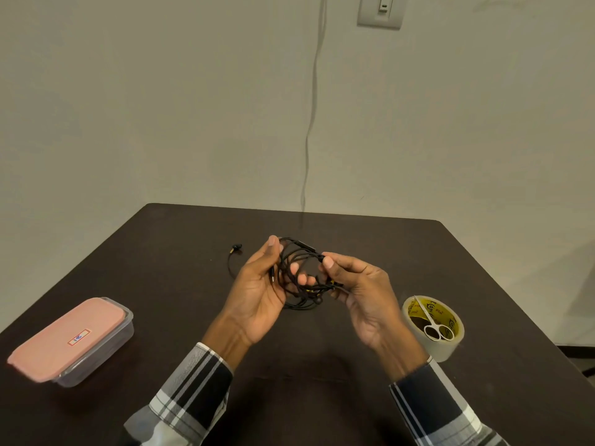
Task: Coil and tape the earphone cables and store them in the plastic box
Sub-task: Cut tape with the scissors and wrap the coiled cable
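Coiling is the step in hand: a tangle of black earphone cables (301, 272) hangs in loose loops between the two hands, lifted a little above the dark surface (322, 365). The left hand (257, 297) has its fingers (273, 244) curled through and round the loops on that side, and the right hand (360, 294) pinches a strand near the inline control between thumb and forefinger, so both hands are clamped on the cable. One earbud end (236, 248) trails out to the left and lies on the surface, apart from the bundle.

The loops look uneven and crossed over one another, so I judge the coil far from ready for tape. The next move likely calls for drawing in the stray end and laying the turns side by side, with one hand pinning the bundle while the other winds.

The tape roll (433, 328) stands near the right wrist with small scissors (431, 325) resting across its top. The plastic box (70, 341) sits well to the left, its pink lid closed, so it needs opening before anything can go in
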Motion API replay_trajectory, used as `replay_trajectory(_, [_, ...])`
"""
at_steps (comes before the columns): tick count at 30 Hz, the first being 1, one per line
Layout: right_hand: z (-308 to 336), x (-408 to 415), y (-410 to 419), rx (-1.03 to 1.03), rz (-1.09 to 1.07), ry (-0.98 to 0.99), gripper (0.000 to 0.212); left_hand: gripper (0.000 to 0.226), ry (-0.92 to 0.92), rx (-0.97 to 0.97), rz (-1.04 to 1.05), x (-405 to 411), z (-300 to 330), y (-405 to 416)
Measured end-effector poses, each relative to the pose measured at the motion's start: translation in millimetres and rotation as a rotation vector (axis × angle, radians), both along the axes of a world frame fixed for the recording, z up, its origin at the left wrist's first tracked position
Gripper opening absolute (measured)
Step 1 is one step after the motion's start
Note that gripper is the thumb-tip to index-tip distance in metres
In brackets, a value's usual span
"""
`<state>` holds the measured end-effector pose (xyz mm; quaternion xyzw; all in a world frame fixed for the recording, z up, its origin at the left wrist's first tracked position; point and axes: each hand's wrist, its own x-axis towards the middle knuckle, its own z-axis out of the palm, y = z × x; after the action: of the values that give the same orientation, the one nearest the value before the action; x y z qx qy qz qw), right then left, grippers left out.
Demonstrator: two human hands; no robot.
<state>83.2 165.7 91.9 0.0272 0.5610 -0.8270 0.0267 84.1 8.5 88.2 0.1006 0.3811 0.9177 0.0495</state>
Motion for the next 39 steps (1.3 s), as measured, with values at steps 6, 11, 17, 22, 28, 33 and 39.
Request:
replay_trajectory(6, [-7.2, -6.6, 0.9, -0.023, -0.020, -0.008, 0.017, 0.030, 0.012, -0.051, -0.091, -1.6, 2.2, 3.3])
replay_trajectory(11, [-11.3, -7.8, -2.6, -0.041, 0.002, -0.012, 0.032, 0.020, 0.023, -0.015, -0.095, 1.0, 11.1, 10.7])
replay_trajectory(17, [-14.7, -10.5, 0.4, -0.051, -0.034, -0.017, 0.026, 0.020, -0.017, -0.035, -0.030, -3.1, 9.5, 13.7])
replay_trajectory(22, [-12.6, -15.3, 3.5, 0.017, -0.103, 0.028, 0.016, 0.021, -0.145, -0.227, 0.183, -15.3, 2.3, 12.7])
replay_trajectory(28, [-9.1, -15.3, 4.9, 0.124, -0.149, 0.107, 0.013, 0.029, -0.131, -0.404, 0.295, -15.0, -0.2, 13.2])
replay_trajectory(33, [-6.4, -16.6, 6.5, 0.225, -0.178, 0.190, 0.013, 0.037, -0.124, -0.466, 0.318, -15.4, -3.7, 11.9])
replay_trajectory(39, [4.5, -18.7, 13.0, 0.324, -0.174, 0.310, 0.015, 0.056, -0.026, -0.492, 0.160, -17.5, -3.5, -2.4])
